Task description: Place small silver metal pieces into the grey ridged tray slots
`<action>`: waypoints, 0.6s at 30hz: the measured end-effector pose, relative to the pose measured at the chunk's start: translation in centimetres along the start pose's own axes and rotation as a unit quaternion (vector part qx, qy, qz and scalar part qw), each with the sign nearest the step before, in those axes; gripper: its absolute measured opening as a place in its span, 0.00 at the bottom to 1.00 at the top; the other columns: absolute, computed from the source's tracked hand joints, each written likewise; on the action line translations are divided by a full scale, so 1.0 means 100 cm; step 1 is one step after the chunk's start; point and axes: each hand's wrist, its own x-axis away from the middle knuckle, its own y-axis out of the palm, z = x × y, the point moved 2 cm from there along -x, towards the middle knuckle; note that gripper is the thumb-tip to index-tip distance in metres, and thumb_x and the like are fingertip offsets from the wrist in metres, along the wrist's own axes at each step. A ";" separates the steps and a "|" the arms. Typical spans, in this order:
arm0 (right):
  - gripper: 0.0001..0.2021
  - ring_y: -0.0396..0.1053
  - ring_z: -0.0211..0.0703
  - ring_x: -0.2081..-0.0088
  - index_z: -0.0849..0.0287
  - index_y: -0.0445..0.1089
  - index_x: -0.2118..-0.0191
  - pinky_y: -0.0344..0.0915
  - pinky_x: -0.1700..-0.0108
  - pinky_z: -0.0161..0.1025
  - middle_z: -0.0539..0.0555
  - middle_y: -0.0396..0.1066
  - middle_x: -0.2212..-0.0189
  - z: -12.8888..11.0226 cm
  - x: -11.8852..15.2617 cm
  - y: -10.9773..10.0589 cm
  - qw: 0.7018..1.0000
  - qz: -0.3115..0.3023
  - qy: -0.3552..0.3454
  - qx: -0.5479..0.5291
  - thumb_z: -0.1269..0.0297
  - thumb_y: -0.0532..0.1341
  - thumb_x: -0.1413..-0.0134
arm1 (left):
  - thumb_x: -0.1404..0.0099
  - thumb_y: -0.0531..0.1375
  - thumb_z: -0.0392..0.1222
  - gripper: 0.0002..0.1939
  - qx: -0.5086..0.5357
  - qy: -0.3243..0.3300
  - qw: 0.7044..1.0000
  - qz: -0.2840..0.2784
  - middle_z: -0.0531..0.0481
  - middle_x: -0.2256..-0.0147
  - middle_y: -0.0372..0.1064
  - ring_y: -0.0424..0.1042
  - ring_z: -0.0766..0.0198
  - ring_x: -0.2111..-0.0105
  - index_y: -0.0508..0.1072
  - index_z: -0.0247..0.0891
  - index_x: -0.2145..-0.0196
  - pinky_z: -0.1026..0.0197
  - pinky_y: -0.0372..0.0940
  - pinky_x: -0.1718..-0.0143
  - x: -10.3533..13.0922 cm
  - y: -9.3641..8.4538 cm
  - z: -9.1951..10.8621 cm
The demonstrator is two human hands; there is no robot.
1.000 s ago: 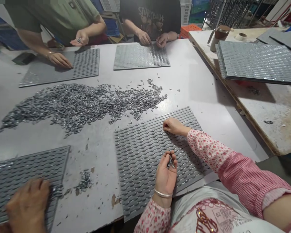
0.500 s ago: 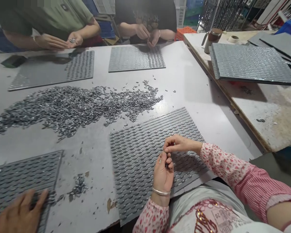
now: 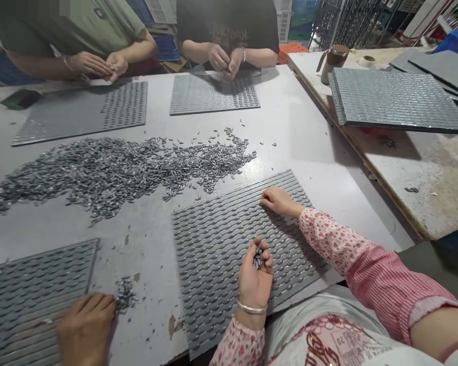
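Observation:
A grey ribbed panel (image 3: 213, 264) lies on the table in front of me, its surface covered in wavy rows with small oval bumps. Straight ridges run across its far part. Palm up, my left hand (image 3: 255, 284) is curled over the near part of the panel around several small grey oval pieces (image 3: 258, 258). My right hand (image 3: 279, 201) is farther away, fingertips pinched together at the panel's upper ridges. Whatever may be between those fingertips is hidden by the hand.
A long pile of grey oval pieces (image 3: 114, 173) spreads beyond my panel. Two people work across the table over similar panels (image 3: 84, 114). At lower left another person's hand (image 3: 87, 325) touches a small heap (image 3: 125, 295). Stacked panels (image 3: 397, 99) and a cup (image 3: 335, 61) are at right.
My right hand has left my left hand and moved away to the panel's far ridges. My left fingers have loosened, showing the pieces. The co-worker's hand at lower left has moved right to the small heap.

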 end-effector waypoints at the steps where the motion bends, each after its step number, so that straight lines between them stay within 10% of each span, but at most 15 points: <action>1: 0.08 0.62 0.42 0.63 0.62 0.70 0.69 0.55 0.60 0.36 0.56 0.69 0.69 0.001 -0.001 0.002 1.000 0.000 0.000 0.012 0.66 0.57 0.44 | 0.35 0.52 0.34 0.06 0.003 -0.004 1.000 0.002 0.50 0.72 0.65 0.61 0.75 0.80 0.69 0.33 0.65 0.72 0.60 0.82 0.000 -0.001 -0.001; 18: 0.08 0.66 0.40 0.65 0.59 0.72 0.69 0.53 0.68 0.33 0.53 0.72 0.69 0.001 -0.009 0.003 0.997 -0.028 0.018 0.066 0.61 0.60 0.46 | 0.35 0.51 0.31 0.08 -0.015 -0.003 1.000 -0.008 0.50 0.71 0.64 0.61 0.76 0.78 0.70 0.32 0.63 0.74 0.62 0.80 0.000 0.002 -0.006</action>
